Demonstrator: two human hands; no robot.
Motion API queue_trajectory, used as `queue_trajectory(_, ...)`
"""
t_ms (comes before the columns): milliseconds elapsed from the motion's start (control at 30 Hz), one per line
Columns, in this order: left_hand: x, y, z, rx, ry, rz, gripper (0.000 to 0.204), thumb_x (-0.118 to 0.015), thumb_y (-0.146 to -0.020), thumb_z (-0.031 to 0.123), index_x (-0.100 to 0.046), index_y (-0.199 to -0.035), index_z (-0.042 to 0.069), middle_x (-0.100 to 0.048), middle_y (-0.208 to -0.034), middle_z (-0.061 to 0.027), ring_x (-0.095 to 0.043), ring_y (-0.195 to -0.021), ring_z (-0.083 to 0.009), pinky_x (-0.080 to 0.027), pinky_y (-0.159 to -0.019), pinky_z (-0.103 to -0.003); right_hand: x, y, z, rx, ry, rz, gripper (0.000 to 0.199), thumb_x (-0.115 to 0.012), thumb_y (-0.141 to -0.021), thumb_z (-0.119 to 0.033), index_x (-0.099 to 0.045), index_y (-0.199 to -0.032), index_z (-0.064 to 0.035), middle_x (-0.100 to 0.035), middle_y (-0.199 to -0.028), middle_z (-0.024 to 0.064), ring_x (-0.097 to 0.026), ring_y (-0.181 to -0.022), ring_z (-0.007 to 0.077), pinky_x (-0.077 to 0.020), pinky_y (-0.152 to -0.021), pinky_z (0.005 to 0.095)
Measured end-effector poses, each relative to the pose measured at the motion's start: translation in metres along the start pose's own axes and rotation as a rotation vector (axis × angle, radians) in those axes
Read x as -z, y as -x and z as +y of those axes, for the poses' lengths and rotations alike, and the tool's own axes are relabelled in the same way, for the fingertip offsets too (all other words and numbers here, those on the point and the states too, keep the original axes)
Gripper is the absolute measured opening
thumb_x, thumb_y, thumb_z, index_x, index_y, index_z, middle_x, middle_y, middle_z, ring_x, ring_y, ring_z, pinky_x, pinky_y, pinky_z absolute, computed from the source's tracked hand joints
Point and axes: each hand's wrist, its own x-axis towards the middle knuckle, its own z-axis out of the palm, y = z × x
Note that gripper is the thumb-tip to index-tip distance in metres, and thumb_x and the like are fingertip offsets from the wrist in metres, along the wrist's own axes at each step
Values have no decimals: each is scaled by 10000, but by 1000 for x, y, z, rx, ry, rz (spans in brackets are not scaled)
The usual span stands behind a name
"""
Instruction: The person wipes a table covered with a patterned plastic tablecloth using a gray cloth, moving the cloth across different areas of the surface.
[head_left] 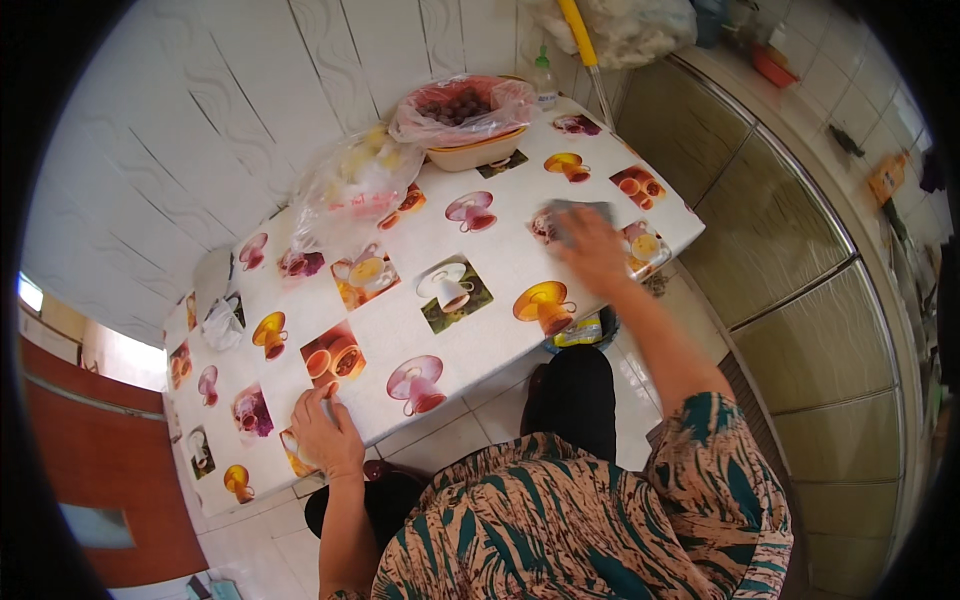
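Observation:
My right hand [598, 255] is closed on a grey cloth [583, 212], pressing it to the tablecloth [520, 235] near the table's right end; hand and cloth are slightly blurred. The tablecloth is white, printed with cups and saucers. At the near edge, my left hand [330, 435] rests on the tablecloth with its fingers apart, holding nothing that I can see.
Along the wall stand a tub [480, 152] with a bag of dark round fruit [455, 105], a clear plastic bag [355, 190] with yellowish contents and a small bottle [544, 80]. Crumpled white plastic [222, 325] lies at left. Cabinets [790, 230] line the right.

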Motion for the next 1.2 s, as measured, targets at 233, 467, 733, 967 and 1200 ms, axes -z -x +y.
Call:
queue_trajectory(233, 0, -3, 7, 6, 3, -12, 205, -604, -881, 163, -620, -1064, 71, -613, -1123, -131, -548, -1081, -335, -411, -940, -442, 20, 49, 60, -146, 143, 16, 616, -494, -952, -450, -395, -1492, -171, -335, -1558, 124, -282, -1453, 304, -232, -1160, 510)
queue_trajectory(467, 4, -6, 10, -12, 11, -26, 208, -590, -871, 137, -614, -1064, 65, -609, -1114, -148, -544, -1079, -345, -399, -948, -445, 25, 56, -108, 495, -149, -107, 663, -597, -894, -375, -405, -1478, -128, -327, -1551, 158, -243, -1464, 323, -203, -1167, 513)
queue_trajectory(733, 4, -5, 6, -13, -9, -47, 216, -577, -864, 107, -624, -1070, 63, -611, -1115, -149, -543, -1084, -348, -397, -955, -452, -19, -46, -169, 524, -265, -176, 699, -513, -917, -531, -373, -1504, -180, -288, -1585, 127, -202, -1484, 286, -158, -1180, 501)
queue_trajectory(967, 5, -6, 8, -3, -10, -65, 205, -561, -881, 124, -647, -1057, 65, -630, -1105, -121, -563, -1064, -335, -397, -946, -446, -23, -83, -46, 308, -116, -67, 709, -463, -932, -591, -363, -1510, -194, -312, -1568, 120, -229, -1476, 273, -183, -1178, 514)
queue_trajectory(1200, 3, -10, 18, -7, -51, -61, 188, -569, -882, 122, -656, -1039, 67, -643, -1057, -110, -577, -1037, -318, -402, -926, -445, 3, -76, 130, -191, 85, -27, 695, -452, -937, -594, -347, -1521, -233, -318, -1570, 88, -249, -1468, 257, -205, -1168, 518)
